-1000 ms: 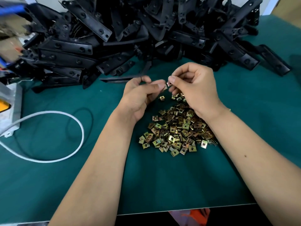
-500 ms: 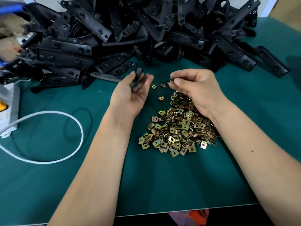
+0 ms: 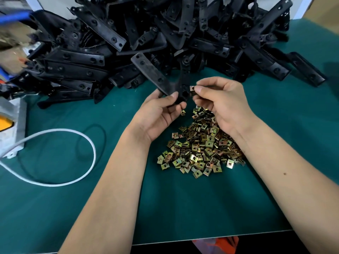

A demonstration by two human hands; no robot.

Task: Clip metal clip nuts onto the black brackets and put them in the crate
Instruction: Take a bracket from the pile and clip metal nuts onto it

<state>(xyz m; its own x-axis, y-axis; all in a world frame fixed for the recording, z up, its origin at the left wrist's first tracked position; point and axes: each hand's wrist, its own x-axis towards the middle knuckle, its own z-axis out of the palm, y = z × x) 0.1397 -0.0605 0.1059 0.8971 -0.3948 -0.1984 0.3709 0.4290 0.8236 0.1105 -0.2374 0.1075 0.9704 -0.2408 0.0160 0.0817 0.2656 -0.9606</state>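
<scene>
Just beyond the heap of clip nuts [image 3: 200, 149] on the green desk [image 3: 183, 208], the left hand [image 3: 157, 114] grips a black bracket [image 3: 156, 76] by its lower end, its long arm slanting up towards the big pile of brackets [image 3: 165, 33] behind. The right hand [image 3: 225, 105] pinches a single clip nut [image 3: 192, 88] between thumb and forefinger, touching the bracket's edge. A white cable [image 3: 73, 162] loops left of the heap.

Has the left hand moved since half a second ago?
Yes. The left hand now holds a black bracket raised above the nut pile.
</scene>
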